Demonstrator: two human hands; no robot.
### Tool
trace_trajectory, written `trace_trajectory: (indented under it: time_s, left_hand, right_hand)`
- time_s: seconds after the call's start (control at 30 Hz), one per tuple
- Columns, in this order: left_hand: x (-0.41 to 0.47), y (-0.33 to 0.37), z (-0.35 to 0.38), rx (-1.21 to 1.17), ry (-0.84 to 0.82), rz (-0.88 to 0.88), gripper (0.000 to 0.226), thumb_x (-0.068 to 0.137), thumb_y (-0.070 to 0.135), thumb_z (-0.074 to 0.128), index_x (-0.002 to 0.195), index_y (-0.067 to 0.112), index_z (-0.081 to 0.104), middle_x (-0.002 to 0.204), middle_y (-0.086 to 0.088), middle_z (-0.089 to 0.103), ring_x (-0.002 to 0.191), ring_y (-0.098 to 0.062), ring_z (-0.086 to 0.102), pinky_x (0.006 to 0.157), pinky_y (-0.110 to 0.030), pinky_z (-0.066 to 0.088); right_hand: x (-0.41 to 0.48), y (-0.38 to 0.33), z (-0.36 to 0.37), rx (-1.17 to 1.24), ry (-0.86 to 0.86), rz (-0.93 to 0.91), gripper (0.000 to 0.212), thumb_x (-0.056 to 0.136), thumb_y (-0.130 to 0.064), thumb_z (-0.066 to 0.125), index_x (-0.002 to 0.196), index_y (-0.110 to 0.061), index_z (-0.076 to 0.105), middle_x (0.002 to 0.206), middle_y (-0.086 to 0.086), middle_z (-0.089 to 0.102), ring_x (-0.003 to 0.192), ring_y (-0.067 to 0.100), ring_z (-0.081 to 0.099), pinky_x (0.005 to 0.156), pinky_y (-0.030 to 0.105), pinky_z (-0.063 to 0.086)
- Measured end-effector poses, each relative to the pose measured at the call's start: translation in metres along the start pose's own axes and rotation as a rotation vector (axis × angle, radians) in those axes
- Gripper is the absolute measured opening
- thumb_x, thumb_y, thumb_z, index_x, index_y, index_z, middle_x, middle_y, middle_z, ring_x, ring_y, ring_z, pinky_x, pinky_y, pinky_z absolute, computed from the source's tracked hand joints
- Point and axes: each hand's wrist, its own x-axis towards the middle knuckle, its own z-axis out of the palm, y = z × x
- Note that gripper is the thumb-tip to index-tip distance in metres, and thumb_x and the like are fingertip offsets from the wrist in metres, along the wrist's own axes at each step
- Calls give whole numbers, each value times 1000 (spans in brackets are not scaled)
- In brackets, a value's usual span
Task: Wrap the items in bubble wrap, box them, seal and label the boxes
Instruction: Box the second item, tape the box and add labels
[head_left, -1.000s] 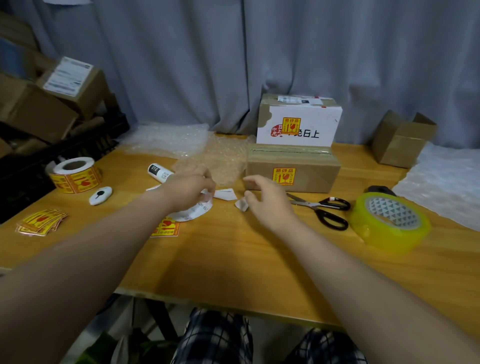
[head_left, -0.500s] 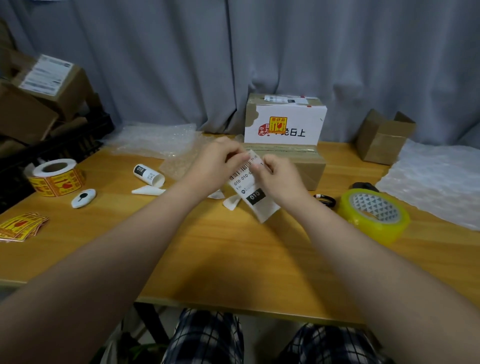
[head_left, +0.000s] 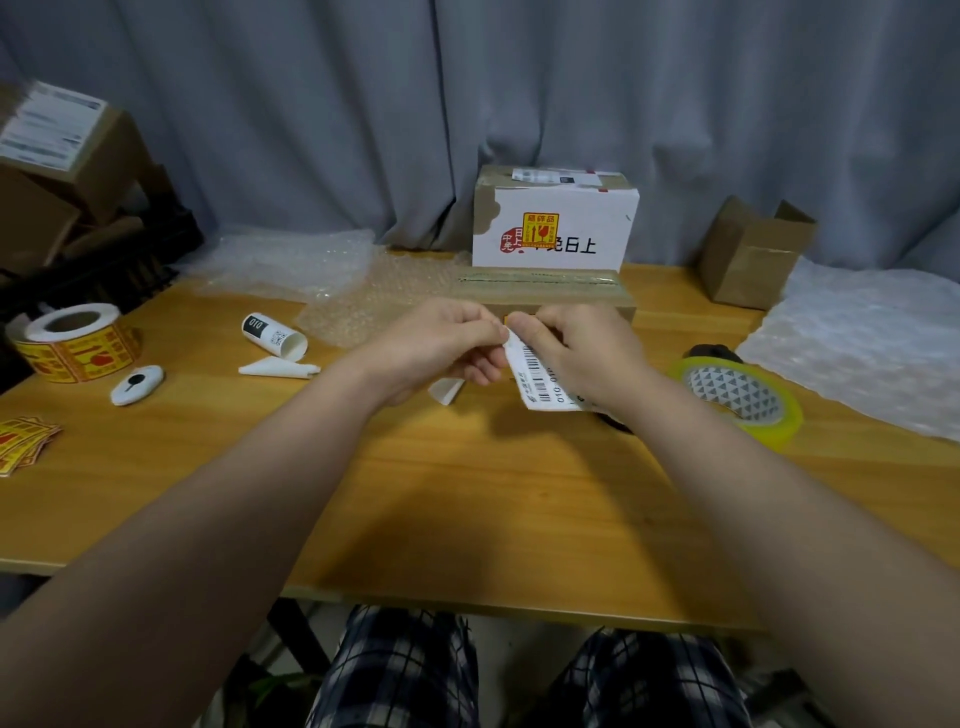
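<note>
Left hand (head_left: 441, 348), right hand (head_left: 582, 353) both pinching label (head_left: 540, 379) at top corner, fingers (head_left: 485, 332) clenched on it, long axis hanging down over tabletop (head_left: 467, 493) — box (head_left: 571, 293) just behind hands, likely target — straight ahead

The left hand (head_left: 441, 345) and right hand (head_left: 589, 353) have raised the label (head_left: 537, 376).

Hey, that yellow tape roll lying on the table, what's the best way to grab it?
Probably from above: the yellow tape roll lies flat, open core facing up, so hook fingers into the core and press the thumb on the outer wall. Its left rim is nearest the right hand, though it and the left hand pinch the shipping label.
</note>
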Motion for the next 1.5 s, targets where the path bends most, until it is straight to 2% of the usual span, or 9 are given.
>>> trace_trajectory:
  time_s: [0.07,0.17,0.27,0.37,0.5,0.73,1.07,1.33,1.5]
  left_hand:
    - [-1,0,5,-22,-34,-4,17,91,3,52,77,7,59,63,-2,65,55,-10,59,54,-18,50]
    - [-2,-4,10,-85,5,69,18,91,1,51,76,10,58,65,-1,64,60,-10,59,58,-18,50]
    - [-1,-10,16,-173,128,149,17,91,3,54,77,11,58,74,-3,63,73,-12,62,71,-22,53]
    - [1,-16,22,-250,224,204,14,91,3,54,79,9,58,82,-8,62,84,-17,62,84,-30,53]
    - [0,-25,30,-296,263,230,10,91,4,56,83,8,61,86,-7,64,86,-17,61,85,-27,51]
    - [2,-30,37,-389,282,200,10,89,5,59,84,10,66,87,-8,67,84,-14,65,79,-20,53]
    - [2,-29,37,-439,303,176,13,88,5,61,79,13,66,81,-5,67,81,-13,63,78,-20,53]
    - [1,-32,37,-421,345,195,6,88,3,61,86,7,66,84,-10,66,83,-16,62,80,-21,53]
    - [-1,-31,36,-375,384,196,6,88,3,60,85,6,65,81,-9,65,79,-17,60,81,-26,51]
  right_hand:
    - [1,4,4,-127,47,-41,54,97,-55,33,66,-18,56,66,-8,56,69,15,49,81,31,31]
    - [1,10,14,-201,303,-60,39,93,-55,40,89,-21,58,96,-4,55,97,16,47,88,33,22]
    - [-2,9,22,105,482,-190,24,89,-36,56,93,-15,67,99,2,61,99,16,52,88,31,34]
    - [-8,0,23,609,340,-159,11,88,-18,65,96,-15,73,94,1,69,92,13,63,79,26,51]
    - [-16,0,24,873,250,-80,18,87,-6,66,103,-14,70,94,2,71,89,12,69,78,21,54]
    - [-18,6,25,843,264,-54,21,87,-6,66,98,-23,70,92,-9,70,91,13,69,85,33,56]
    - [-15,9,29,862,260,-22,15,87,-7,66,99,-14,72,95,7,73,92,22,70,86,46,55]
    - [-14,5,32,861,265,-28,20,86,-4,66,102,-16,70,94,2,71,92,18,69,86,43,56]
    - [-14,1,32,863,263,-29,22,86,-2,65,104,-14,69,97,6,71,93,21,70,86,43,56]
